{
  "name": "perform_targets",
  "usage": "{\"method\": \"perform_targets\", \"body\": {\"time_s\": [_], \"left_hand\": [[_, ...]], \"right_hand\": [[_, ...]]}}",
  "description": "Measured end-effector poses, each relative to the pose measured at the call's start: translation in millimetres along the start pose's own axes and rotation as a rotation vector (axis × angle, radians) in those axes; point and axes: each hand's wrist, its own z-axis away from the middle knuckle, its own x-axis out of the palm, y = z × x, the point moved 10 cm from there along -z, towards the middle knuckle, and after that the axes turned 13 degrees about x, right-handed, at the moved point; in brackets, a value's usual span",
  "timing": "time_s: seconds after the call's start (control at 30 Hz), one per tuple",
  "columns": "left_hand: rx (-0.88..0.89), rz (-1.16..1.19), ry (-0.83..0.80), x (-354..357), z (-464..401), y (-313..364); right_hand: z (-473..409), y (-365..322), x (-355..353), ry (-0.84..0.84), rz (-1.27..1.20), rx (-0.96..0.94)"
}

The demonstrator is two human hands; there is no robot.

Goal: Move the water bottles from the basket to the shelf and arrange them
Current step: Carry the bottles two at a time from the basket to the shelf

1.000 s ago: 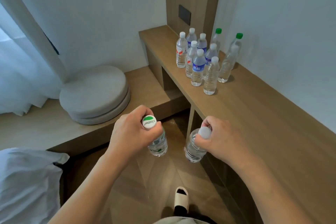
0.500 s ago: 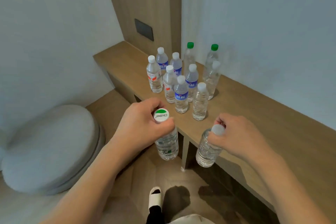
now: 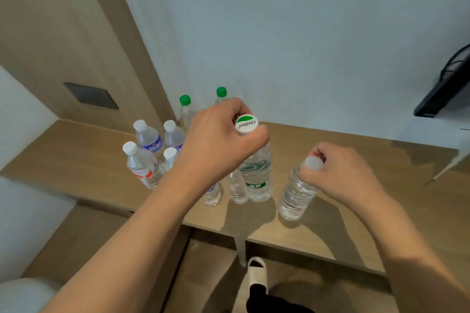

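Two bottles, each pinched at its cap by the left hand [image 3: 218, 145] and right hand [image 3: 340, 173], could topple standing bottles [image 3: 142, 162] near the shelf's [image 3: 381, 211] front edge.

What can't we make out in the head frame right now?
- Basket: out of frame, so bottles left to move are unknown.
- Middle of the bottle cluster: covered by the left hand and forearm; count uncertain.
- Right hand bottle: no label readable; contact with the shelf unclear.
- Dark object at right: cut by the frame edge, unidentifiable.
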Motion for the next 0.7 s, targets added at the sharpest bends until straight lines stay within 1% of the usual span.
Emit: {"method": "perform_targets", "body": {"time_s": [0.1, 0.23, 0.37, 0.4, 0.53, 0.6, 0.7], "left_hand": [[0.039, -0.03, -0.036, 22, -35, -2], [0.077, -0.137, -0.126, 59, -70, -16], [0.082, -0.226, -0.231, 101, -91, -43], [0.077, -0.253, -0.272, 111, -93, -52], [0.056, -0.338, -0.393, 145, -98, -87], [0.054, -0.356, -0.451, 160, -97, -99], [0.042, -0.385, -0.537, 179, -93, -114]], "right_hand": [[-32, 4, 2, 0.01, 0.013, 0.009], [-71, 11, 17, -0.013, 0.02, -0.009], [-106, 19, 32, -0.073, 0.002, 0.06], [-113, 19, 36, -0.061, -0.011, 0.056], [-130, 18, 45, 0.074, -0.043, 0.01], [-136, 17, 52, 0.056, -0.017, 0.037], [-142, 14, 66, -0.017, 0.079, 0.056]]}}
